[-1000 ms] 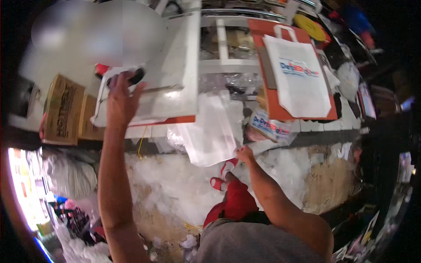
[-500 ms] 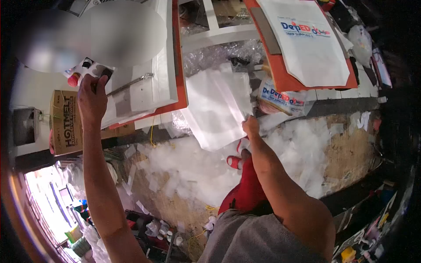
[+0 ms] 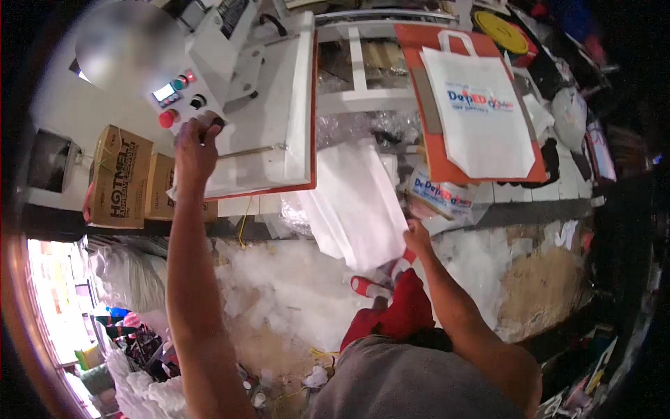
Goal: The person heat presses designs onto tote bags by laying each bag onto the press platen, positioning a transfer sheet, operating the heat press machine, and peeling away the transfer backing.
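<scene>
My left hand (image 3: 196,148) is closed around a dark knob or handle at the lower edge of the control panel (image 3: 183,98), beside a red button (image 3: 167,119). Under that arm's reach lies the white press head (image 3: 262,112) with an orange edge. My right hand (image 3: 417,236) pinches the lower right corner of a blank white bag (image 3: 356,202), which hangs down in front of the machine. To the right, a printed white bag (image 3: 478,115) with handles lies flat on an orange platen (image 3: 434,150).
Cardboard boxes (image 3: 120,174) stand at the left. A plastic pack of printed bags (image 3: 440,195) sits below the platen. A yellow round lid (image 3: 500,32) is at the upper right. White material covers much of the floor (image 3: 279,279). Clear plastic (image 3: 335,129) lies under the frame.
The camera view has shifted, showing more of the control panel. My left hand stays at the panel's knob. The blank bag is still in my right hand and hangs slightly differently.
</scene>
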{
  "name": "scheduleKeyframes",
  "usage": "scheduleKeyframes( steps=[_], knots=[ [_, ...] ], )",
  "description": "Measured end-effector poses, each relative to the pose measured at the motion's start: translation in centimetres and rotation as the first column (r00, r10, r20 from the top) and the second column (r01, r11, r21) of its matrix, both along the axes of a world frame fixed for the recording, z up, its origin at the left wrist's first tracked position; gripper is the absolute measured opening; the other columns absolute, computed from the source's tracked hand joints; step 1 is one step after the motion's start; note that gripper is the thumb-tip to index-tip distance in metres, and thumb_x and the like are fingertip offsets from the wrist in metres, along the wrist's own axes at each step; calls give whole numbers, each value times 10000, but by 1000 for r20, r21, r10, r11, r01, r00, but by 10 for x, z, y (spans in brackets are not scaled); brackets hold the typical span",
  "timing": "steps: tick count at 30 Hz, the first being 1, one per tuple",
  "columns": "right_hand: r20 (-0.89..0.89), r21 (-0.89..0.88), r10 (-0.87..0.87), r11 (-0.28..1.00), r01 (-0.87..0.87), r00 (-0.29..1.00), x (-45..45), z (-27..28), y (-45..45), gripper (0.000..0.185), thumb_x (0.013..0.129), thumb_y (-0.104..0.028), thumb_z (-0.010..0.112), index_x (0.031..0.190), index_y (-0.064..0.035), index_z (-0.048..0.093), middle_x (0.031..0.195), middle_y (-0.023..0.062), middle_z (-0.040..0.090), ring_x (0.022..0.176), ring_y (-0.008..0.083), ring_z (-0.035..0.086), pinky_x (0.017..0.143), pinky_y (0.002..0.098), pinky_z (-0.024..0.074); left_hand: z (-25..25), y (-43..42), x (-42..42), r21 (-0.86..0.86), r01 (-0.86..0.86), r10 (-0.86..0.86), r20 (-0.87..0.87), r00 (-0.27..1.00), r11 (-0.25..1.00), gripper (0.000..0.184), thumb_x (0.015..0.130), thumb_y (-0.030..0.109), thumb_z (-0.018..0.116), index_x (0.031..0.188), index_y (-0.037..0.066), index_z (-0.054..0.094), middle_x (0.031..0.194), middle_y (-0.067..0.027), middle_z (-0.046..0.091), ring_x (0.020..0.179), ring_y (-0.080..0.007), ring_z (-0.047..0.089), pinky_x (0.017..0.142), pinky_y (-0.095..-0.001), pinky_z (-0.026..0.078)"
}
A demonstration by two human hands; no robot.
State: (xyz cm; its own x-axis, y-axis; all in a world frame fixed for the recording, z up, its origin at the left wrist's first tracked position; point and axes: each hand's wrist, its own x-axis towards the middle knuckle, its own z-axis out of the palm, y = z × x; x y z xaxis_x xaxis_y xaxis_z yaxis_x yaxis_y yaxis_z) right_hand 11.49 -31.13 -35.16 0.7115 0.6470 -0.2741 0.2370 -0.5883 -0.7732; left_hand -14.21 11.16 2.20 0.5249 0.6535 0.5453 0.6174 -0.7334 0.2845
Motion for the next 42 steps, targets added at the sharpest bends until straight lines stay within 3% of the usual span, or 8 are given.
scheduleKeyframes(
  steps=[8,14,23,33,38,39,40,42],
  knots=[
    [255,183,167,959,-217,952,33,163,-85,186,821,-52,609,998,-50,667,857,162,669,763,320,663,696,402,541,-9,-92,39,65,-11,-7,262,965,998,379,848,40,618,1216,39,527,985,-172,600,983,-365,541,821,-451,458],
    [682,25,251,931,-365,687,206,237,-115,279,781,-8,559,1031,-58,672,924,179,661,858,390,642,848,474,504,-81,-247,145,-311,204,-135,229,964,928,166,824,0,623,989,24,633,975,-167,636,867,-348,606,803,-411,492],
    [355,-518,638,743,-425,683,373,266,-62,557,709,-61,626,1260,-54,543,913,187,698,865,368,680,749,564,494,-93,-307,433,-352,501,-479,155,864,791,189,807,136,683,980,68,654,1001,-137,632,975,-348,612,852,-419,506],
    [428,-390,609,791,-471,668,376,249,-77,554,755,-85,609,1299,-55,508,1024,148,683,970,344,645,807,533,462,-119,-308,605,-343,474,-548,-164,820,811,265,806,254,699,987,62,676,1075,-145,623,1035,-347,589,897,-431,501],
    [359,-397,638,765,-507,681,379,249,-78,642,767,-74,581,1395,-58,453,1085,129,673,994,342,634,807,523,444,-143,-218,568,-523,145,-132,63,989,840,194,774,251,698,876,86,701,906,-155,688,908,-328,650,779,-405,529],
    [350,-375,628,774,-510,695,379,249,-78,637,771,-75,584,1394,-53,451,1085,129,672,992,343,632,812,525,440,-84,-216,546,-657,-39,88,42,995,753,200,799,257,678,871,73,705,883,-170,704,848,-329,678,743,-408,535],
    [351,-374,635,769,-519,688,379,251,-78,637,771,-75,584,1394,-53,451,1085,129,672,992,343,632,812,525,440,-158,-136,520,-408,-28,120,203,972,912,223,814,274,674,870,60,708,849,-174,714,794,-321,699,706,-415,541],
    [380,-388,628,775,-499,679,378,254,-78,628,778,-74,584,1393,-65,455,1070,122,676,991,349,634,825,539,432,-127,-77,446,-315,-236,297,161,941,919,294,843,312,625,897,34,707,858,-195,709,806,-339,696,728,-442,533]
  ],
)
